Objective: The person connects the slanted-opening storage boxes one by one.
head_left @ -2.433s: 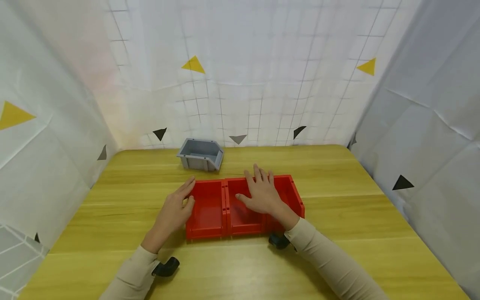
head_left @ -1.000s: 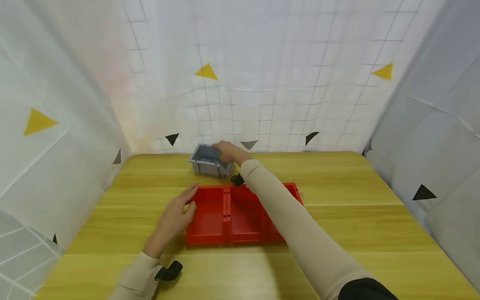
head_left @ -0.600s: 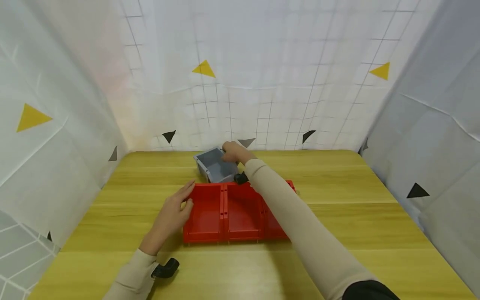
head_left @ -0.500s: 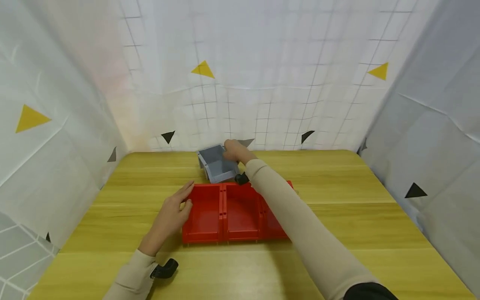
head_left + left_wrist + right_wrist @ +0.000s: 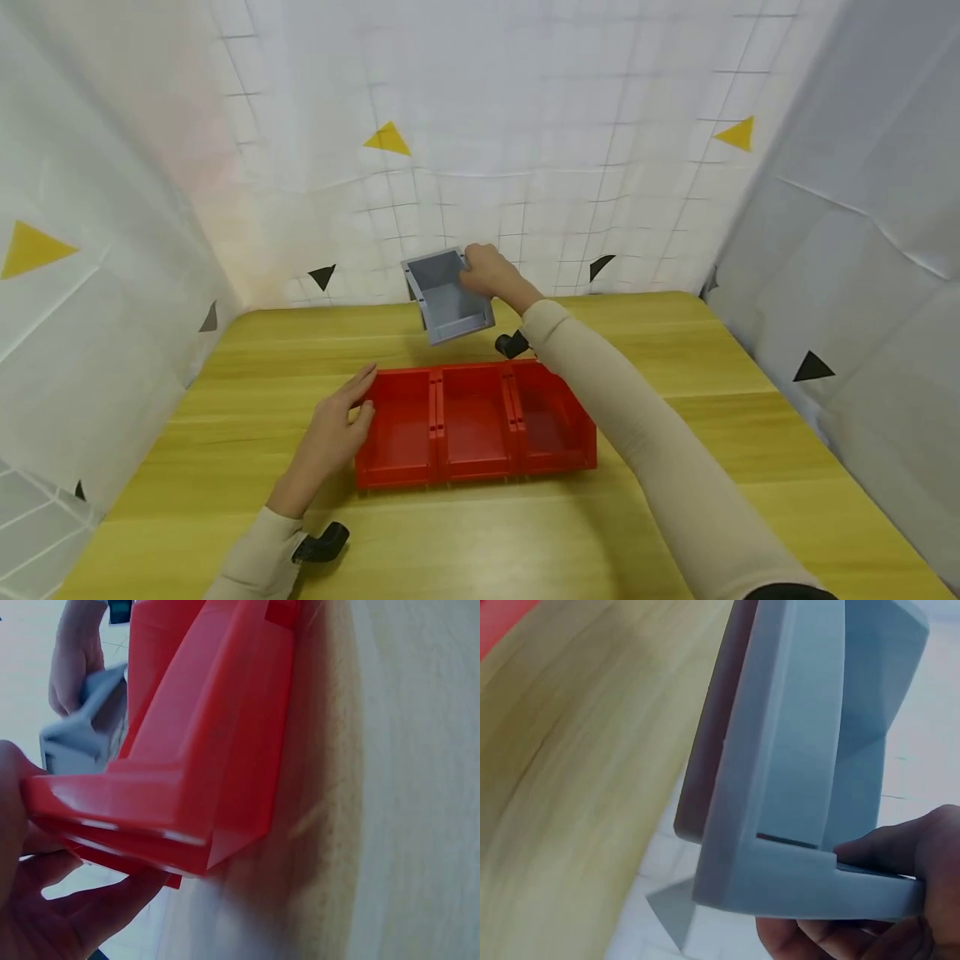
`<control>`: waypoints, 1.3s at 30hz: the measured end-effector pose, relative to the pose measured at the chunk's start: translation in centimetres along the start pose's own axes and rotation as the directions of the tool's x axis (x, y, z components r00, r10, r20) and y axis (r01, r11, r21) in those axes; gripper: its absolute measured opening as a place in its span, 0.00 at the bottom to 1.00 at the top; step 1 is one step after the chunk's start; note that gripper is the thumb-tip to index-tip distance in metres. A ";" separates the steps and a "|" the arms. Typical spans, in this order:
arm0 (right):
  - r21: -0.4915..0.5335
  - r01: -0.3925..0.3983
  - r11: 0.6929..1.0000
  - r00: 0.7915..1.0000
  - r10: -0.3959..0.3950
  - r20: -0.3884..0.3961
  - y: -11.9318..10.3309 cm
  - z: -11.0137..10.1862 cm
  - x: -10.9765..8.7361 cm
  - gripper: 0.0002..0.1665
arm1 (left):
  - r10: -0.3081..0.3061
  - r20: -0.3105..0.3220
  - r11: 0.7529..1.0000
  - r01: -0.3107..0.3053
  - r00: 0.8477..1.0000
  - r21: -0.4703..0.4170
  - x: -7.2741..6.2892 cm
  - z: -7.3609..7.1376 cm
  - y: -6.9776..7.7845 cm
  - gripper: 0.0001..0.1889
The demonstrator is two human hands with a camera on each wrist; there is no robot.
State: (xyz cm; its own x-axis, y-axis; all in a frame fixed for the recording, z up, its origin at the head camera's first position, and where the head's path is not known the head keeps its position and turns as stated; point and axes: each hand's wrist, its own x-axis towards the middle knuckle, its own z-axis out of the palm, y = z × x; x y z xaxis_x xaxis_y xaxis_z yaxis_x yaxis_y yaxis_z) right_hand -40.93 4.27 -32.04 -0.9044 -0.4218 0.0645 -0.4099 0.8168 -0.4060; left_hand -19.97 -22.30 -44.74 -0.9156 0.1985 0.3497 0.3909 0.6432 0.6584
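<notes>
My right hand [image 5: 491, 273] grips the side wall of a grey storage bin [image 5: 450, 304], thumb on the inner face and fingers curled outside in the right wrist view. The grey bin is raised off the table, tilted with its low front lip towards me, and looks empty. Three red storage bins [image 5: 474, 417] sit side by side in a row, nothing in them. At the row's left end, my left hand [image 5: 330, 429] rests against the outer side wall with its fingers nearly straight. In the left wrist view its fingers [image 5: 112, 904] lie along the red wall.
The wooden table [image 5: 465, 542] reaches back to a white curtain [image 5: 480, 108] with yellow and dark triangles. More white sheeting hangs at left and right. Black camera mounts [image 5: 322, 543] stick out from both wrists.
My right hand moved from the red bins to the grey bin, took hold of its wall, turned it and lifted it off the table. My left hand stays at the red row's left end.
</notes>
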 end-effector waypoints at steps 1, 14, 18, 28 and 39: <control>0.005 0.004 1.000 1.000 -0.004 -0.012 0.1 -0.5 -0.6 0.08 | 0.000 0.000 1.000 0.000 1.000 -0.001 0.0 0.0 -0.1 0.28; 0.045 0.002 0.999 0.994 0.003 -0.105 1.6 -4.5 -6.6 0.05 | -0.012 -0.006 0.999 0.012 1.000 0.031 -0.3 -0.6 -0.1 0.28; 0.032 0.009 0.999 0.993 -0.005 -0.116 2.3 -5.2 -8.3 0.07 | -0.016 -0.003 1.000 0.016 1.000 0.023 -0.3 -0.5 -0.1 0.28; 0.028 0.003 1.000 0.988 0.001 -0.154 3.6 -6.6 -12.3 0.07 | 0.006 -0.011 1.000 -0.005 1.000 0.026 -0.1 -0.7 -0.2 0.28; 0.082 -0.063 0.995 0.980 0.077 -0.183 5.5 -7.5 -16.2 0.13 | 0.011 -0.009 1.000 -0.011 1.000 0.017 0.0 -0.6 -0.1 0.27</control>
State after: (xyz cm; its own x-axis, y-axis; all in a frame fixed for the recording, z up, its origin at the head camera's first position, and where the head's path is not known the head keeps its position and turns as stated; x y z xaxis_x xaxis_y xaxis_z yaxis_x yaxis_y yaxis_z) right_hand -29.45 18.60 -28.46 -0.9398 -0.2783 0.1985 -0.3409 0.8070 -0.4822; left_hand -19.89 -22.76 -44.41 -0.9102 0.1989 0.3634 0.3995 0.6537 0.6427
